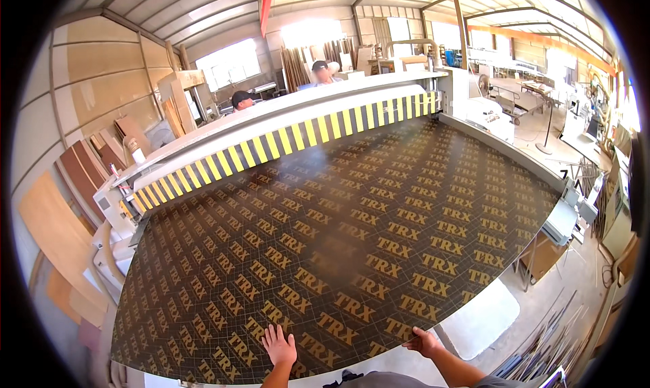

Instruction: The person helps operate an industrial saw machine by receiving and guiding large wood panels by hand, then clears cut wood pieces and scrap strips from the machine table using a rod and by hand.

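A large dark brown film-faced panel [325, 239] with repeated gold lettering lies flat before me. It stretches from the near edge at my body to the machine's striped beam. My left hand [279, 347] rests on the panel's top, palm down with the fingers spread. At the near right edge, my right hand [424, 343] grips the panel, thumb on top and the fingers partly hidden beneath. The far edge of the panel meets the beam's yellow and black striped guard [291, 139], where I cannot make out whether it passes under.
Behind the beam are two people in dark caps [241, 101]. A straight fence [501, 147] borders the panel's right side, with a metal clamp-like fitting [565, 215] at its near end. Thin strips [542, 334] lie on the floor at right. Boards [57, 239] lean on the left wall.
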The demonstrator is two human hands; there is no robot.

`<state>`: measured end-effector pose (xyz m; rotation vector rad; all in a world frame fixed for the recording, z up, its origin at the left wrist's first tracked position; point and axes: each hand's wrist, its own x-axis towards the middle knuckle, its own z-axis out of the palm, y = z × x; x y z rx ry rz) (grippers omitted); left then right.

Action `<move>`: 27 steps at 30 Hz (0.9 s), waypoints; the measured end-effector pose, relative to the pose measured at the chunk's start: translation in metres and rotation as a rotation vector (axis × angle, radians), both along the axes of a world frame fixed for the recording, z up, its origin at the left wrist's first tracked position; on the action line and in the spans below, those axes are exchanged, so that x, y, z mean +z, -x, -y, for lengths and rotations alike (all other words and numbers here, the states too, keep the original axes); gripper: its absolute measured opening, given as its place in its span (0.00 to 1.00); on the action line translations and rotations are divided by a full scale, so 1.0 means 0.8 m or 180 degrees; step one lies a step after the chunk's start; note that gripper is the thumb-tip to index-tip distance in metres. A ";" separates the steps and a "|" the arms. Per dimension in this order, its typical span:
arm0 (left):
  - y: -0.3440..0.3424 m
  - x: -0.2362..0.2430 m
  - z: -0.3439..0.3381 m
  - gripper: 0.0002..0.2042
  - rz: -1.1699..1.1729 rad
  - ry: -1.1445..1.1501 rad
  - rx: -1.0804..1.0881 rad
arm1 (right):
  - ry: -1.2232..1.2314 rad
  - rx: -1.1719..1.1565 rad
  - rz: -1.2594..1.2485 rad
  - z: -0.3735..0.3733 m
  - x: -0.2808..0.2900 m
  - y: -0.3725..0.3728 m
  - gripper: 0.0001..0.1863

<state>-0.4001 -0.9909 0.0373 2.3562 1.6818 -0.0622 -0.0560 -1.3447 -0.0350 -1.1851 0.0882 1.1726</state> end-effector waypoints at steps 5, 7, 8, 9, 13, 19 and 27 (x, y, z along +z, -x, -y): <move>0.002 -0.012 -0.001 0.33 0.0183 -0.0208 -0.0058 | 0.0263 0.0051 0.0224 -0.011 -0.014 -0.006 0.29; 0.004 -0.016 -0.002 0.33 0.0243 -0.0250 -0.0060 | 0.0237 -0.0092 0.0414 -0.011 -0.016 -0.002 0.24; 0.004 -0.018 -0.001 0.32 0.0314 -0.0283 -0.0070 | 0.0052 -0.0089 0.0594 -0.011 -0.016 0.000 0.22; 0.005 -0.020 -0.001 0.32 0.0323 -0.0271 -0.0009 | 0.0098 -0.0108 0.0674 -0.010 -0.015 0.002 0.21; 0.008 -0.025 0.000 0.31 0.0420 -0.0398 -0.0056 | -0.0128 -0.0274 0.0697 -0.010 -0.013 0.005 0.14; 0.036 -0.028 0.008 0.32 0.0531 -0.0506 -0.0525 | -0.0136 -0.0063 0.0817 -0.009 -0.014 0.000 0.15; 0.061 -0.036 0.030 0.28 0.0799 -0.0720 -0.0444 | -0.0042 -0.0093 0.0656 -0.004 -0.009 0.002 0.14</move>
